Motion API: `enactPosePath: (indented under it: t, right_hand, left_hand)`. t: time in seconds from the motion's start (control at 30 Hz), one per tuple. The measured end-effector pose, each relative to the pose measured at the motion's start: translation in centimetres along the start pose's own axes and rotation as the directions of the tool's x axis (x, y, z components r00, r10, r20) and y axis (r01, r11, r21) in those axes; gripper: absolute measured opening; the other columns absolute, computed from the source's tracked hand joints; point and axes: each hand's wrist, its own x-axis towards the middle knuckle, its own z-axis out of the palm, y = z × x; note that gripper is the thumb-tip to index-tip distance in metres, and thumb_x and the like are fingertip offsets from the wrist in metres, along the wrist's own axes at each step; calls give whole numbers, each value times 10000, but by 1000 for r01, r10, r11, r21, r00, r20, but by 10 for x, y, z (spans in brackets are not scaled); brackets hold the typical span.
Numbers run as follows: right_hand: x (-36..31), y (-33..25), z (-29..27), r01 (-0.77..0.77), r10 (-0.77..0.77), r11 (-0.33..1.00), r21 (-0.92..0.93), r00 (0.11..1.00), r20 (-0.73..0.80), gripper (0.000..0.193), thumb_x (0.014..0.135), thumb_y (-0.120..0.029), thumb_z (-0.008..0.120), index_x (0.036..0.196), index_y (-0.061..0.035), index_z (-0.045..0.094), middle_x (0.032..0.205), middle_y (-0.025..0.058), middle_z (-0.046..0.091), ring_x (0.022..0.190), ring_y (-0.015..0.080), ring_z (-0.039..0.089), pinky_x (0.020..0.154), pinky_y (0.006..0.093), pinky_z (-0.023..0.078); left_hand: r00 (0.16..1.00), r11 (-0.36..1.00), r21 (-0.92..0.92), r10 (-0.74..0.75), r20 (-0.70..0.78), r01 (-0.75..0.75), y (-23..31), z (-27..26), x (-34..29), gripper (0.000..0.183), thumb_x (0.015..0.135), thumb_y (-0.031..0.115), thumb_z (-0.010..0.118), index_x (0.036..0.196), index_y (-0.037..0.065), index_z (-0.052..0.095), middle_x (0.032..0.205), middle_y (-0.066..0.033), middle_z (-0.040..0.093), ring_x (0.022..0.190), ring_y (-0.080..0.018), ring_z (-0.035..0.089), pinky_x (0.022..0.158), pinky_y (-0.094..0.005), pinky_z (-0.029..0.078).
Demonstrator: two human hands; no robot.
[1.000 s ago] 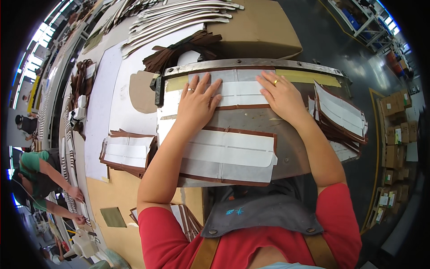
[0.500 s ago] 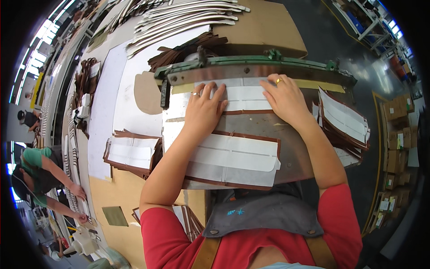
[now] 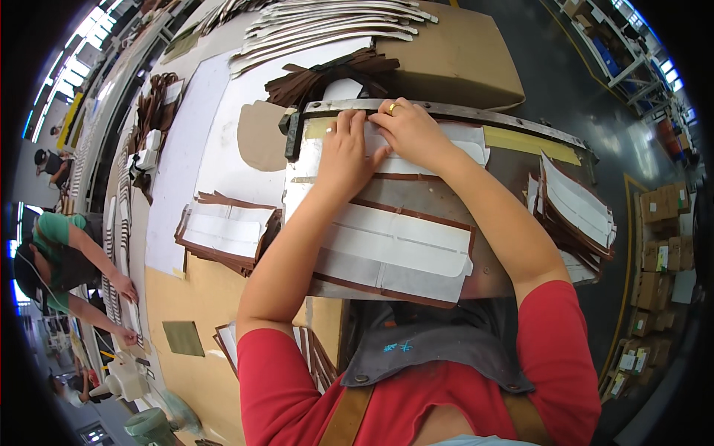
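Observation:
A white panel with brown edges (image 3: pixel 470 141) lies on the metal plate of a bench device, against its long metal bar (image 3: pixel 483 116). My left hand (image 3: pixel 346 152) rests on the panel's left part, fingers stretched toward the bar. Close beside it, my right hand (image 3: pixel 415 135) has bent fingers pinching at the panel's far edge; the fingertips are partly hidden. Nearer to me, a larger white panel with brown borders (image 3: pixel 401 241) lies across the plate's front, partly under my left forearm.
Stacks of brown-edged white pieces stand left (image 3: pixel 227 227) and right (image 3: pixel 576 201) of the plate. Behind the bar are a bundle of brown strips (image 3: pixel 327 78), long pale strips (image 3: pixel 327 26) and a cardboard box (image 3: pixel 454 56). A co-worker (image 3: pixel 63 260) works at far left.
My right hand has moved left along the far edge, close to my left hand, and its fingers have bent in. The bar has turned; its green side and upright plate no longer show.

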Motion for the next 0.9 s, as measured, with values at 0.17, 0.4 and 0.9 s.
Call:
enactPosePath:
  t: [0.17, 0.4, 0.9]
  right_hand:
    - [-18, 9, -28, -90, 93, 993, -71, 994, 49, 162, 813, -111, 590, 960, -59, 636, 939, 50, 590, 911, 252, 551, 795, 371, 469]
    - [-80, 37, -80, -295, 314, 902, -316, 949, 10, 134, 853, -188, 563, 894, -74, 621, 935, 81, 598, 899, 263, 582, 746, 399, 502]
    - [-144, -14, -177, -492, 485, 855, 164, 646, -589, 122, 967, -174, 467, 899, -79, 501, 675, 45, 499, 562, 124, 509, 503, 271, 428]
  left_hand:
    - [987, 943, 332, -62, 146, 10, 0, -2, -2, 588, 831, 502, 541, 1201, 45, 536, 1140, -99, 543, 1050, -312, 526, 830, -422, 359]
    - [968, 929, 366, -139, 211, 54, 5, -8, 1, 581, 853, 537, 501, 1233, 100, 534, 1188, -162, 554, 1050, -337, 547, 910, -454, 341]
    - [675, 956, -208, 293, 677, -206, 66, -99, -77, 494, 838, 362, 620, 1275, 165, 502, 1371, -67, 438, 1271, -284, 388, 1049, -459, 285]
